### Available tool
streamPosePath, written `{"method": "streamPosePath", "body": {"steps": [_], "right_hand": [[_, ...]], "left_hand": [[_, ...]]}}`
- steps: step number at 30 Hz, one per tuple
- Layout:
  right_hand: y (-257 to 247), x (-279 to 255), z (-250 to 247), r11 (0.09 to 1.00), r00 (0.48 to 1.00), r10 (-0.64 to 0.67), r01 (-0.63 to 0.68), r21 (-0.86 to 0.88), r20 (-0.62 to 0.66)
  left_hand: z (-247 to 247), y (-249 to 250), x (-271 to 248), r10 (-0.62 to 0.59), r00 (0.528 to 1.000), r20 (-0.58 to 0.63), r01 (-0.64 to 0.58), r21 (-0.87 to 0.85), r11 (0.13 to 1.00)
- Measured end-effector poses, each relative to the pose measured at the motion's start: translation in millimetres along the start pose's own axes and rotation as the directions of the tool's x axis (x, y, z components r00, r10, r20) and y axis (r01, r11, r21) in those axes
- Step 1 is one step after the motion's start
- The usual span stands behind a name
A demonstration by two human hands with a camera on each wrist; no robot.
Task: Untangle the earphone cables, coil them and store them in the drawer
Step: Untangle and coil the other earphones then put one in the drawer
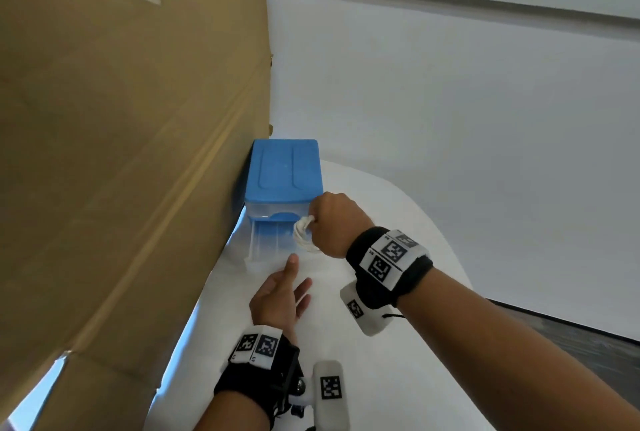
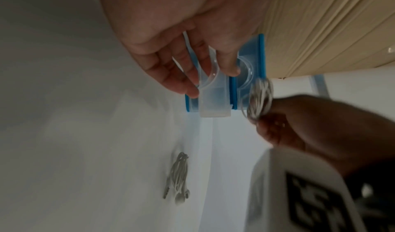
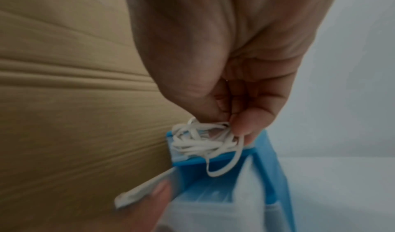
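Coiled earphone cable (image 1: 304,234) pinched in right grip (image 1: 334,222), blurred, left grip (image 1: 282,295) relaxed, drawer (image 1: 268,245) pulled out.

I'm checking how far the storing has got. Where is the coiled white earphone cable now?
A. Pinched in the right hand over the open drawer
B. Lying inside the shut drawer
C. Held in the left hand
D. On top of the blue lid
A: the right hand pinches the coiled cable above the pulled-out drawer.

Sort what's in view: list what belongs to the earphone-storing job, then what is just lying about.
Part of the job:
- coiled earphone cable, pinched by the right hand
- open drawer of the blue storage box
- second earphone bundle lying on the table
- left hand, by the drawer front

Just there:
- cardboard panel
- white table
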State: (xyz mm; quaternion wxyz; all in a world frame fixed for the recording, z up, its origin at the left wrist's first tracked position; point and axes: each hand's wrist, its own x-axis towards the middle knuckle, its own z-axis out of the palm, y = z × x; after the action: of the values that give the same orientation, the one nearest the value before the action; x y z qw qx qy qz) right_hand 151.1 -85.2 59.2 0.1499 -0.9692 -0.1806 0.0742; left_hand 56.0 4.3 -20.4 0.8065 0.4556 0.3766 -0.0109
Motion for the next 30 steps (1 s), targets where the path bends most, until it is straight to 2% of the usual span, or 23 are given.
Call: {"method": "streamPosePath", "body": {"steps": [4,7,10,12,14,16,17,19,21,23,26,30], "right_hand": [[-25,4,14,0.99,0.993,-0.11,0.114,-0.079,0.048],[-31,10,25,0.986,0.992,-0.121,0.125,-0.112,0.037],[-26,13,30,0.993,0.994,-0.108,0.107,-0.057,-0.006],[-15,12,26,0.997,0.996,-0.074,0.075,0.029,-0.049],[5,8,16,0.989,0.989,-0.004,0.026,0.146,-0.151],[35,2,5,0.956,0.964,0.13,-0.06,0.286,-0.232],[51,-3,0,0.933,0.952,0.207,-0.123,0.337,-0.226],[86,-10,-2,0.896,0.933,0.331,-0.264,0.356,-0.142],[115,-14,3,0.89,0.929,0.368,-0.347,0.295,-0.019],[132,-16,11,0.89,0.927,0.361,-0.375,0.258,0.102],[139,-21,19,0.897,0.897,0.36,-0.408,0.167,0.257],[133,-23,32,0.91,0.878,0.371,-0.408,0.068,0.303]], "left_hand": [[0,-4,-6,0.003,1.0,0.009,-0.003,-0.002,1.0],[-3,-4,-8,-0.002,1.0,0.004,0.002,-0.002,1.0],[-4,-3,-6,0.003,1.0,0.005,-0.003,-0.003,1.0],[-4,-4,-2,0.012,1.0,0.007,-0.012,-0.016,1.0],[-3,-3,4,0.011,1.0,0.009,-0.011,-0.031,0.999],[-2,0,14,-0.025,0.998,0.051,0.028,-0.063,0.998],[-1,3,19,-0.052,0.994,0.093,0.06,-0.088,0.994],[2,10,31,-0.094,0.982,0.161,0.113,-0.115,0.987],[6,17,43,-0.122,0.98,0.157,0.137,-0.084,0.987],[12,25,53,-0.136,0.983,0.12,0.145,-0.066,0.987],[18,32,67,-0.139,0.984,0.111,0.151,-0.106,0.983],[25,32,74,-0.166,0.979,0.122,0.183,-0.145,0.972]]}}
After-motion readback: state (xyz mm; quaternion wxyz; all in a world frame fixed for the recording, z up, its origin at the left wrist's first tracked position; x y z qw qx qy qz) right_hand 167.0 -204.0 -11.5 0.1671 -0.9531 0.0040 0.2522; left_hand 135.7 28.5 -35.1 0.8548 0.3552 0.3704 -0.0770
